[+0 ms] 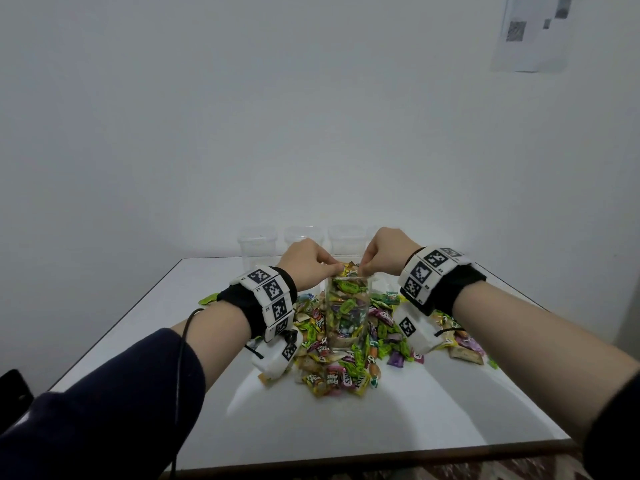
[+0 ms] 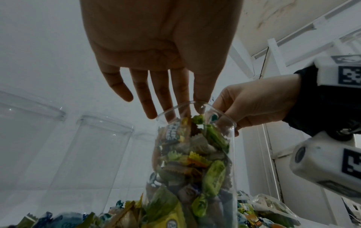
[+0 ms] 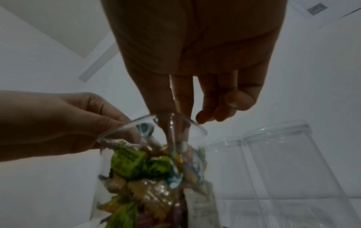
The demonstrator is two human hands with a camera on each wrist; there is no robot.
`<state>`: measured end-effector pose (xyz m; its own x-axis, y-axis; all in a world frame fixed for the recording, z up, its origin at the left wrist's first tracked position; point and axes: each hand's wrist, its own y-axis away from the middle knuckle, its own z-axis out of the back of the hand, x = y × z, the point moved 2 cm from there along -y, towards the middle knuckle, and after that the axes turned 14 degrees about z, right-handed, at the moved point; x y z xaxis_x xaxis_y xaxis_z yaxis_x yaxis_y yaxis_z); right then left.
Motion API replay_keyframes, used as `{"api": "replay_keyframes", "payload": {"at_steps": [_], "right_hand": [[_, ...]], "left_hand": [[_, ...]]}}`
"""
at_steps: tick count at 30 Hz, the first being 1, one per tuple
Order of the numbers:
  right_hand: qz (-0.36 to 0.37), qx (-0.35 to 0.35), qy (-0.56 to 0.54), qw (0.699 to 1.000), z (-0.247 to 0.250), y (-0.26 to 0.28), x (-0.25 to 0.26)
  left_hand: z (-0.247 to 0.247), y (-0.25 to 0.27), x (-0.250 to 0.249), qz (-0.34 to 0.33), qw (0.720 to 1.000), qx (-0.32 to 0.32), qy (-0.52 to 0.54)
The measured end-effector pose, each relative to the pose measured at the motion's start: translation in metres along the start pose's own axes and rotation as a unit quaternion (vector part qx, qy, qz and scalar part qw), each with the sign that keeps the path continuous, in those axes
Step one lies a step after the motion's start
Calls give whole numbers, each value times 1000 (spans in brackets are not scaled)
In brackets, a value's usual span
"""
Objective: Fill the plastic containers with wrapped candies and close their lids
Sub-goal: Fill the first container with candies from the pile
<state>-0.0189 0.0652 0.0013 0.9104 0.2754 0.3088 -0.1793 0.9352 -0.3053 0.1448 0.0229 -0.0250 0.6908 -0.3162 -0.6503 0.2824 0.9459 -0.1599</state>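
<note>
A tall clear plastic container (image 1: 347,313) stands upright near the middle of the white table (image 1: 346,417), packed with wrapped candies almost to its open rim, with no lid on it. Green, yellow and beige wrappers press against its walls, and a few candies poke up above the rim.

The left hand (image 1: 306,263) reaches the rim from the container's left. In the left wrist view its fingers (image 2: 144,95) hang straight and slightly apart, tips at the top candies; whether they pinch a wrapper cannot be told. The right hand (image 1: 386,252) comes in from the container's right. Its thumb and first finger dip inside the rim onto the candies while the other fingers (image 3: 215,114) curl loosely outside it; a grip on a candy cannot be confirmed.

Loose candies (image 1: 332,372) are heaped all around the container's base, thickest in front and on both sides. Behind the container, along the table's far edge by the wall, stand empty clear containers (image 1: 258,242) in a row. In front of the heap, bare tabletop runs to the near edge.
</note>
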Motion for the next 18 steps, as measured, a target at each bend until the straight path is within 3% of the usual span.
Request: {"api": "replay_keyframes", "payload": {"at_steps": [6, 10, 13, 18], "right_hand": [[-29, 49, 37, 998, 0, -6, 2], [-38, 0, -57, 998, 8, -8, -3], [-32, 8, -113, 993, 7, -8, -4], [-34, 41, -71, 996, -6, -13, 0]], "left_hand": [[-1, 4, 2, -7, 1000, -7, 16], [-2, 5, 11, 10, 997, -25, 76], [-10, 5, 20, 68, 989, 28, 125], [-28, 8, 28, 120, 963, 120, 209]]}}
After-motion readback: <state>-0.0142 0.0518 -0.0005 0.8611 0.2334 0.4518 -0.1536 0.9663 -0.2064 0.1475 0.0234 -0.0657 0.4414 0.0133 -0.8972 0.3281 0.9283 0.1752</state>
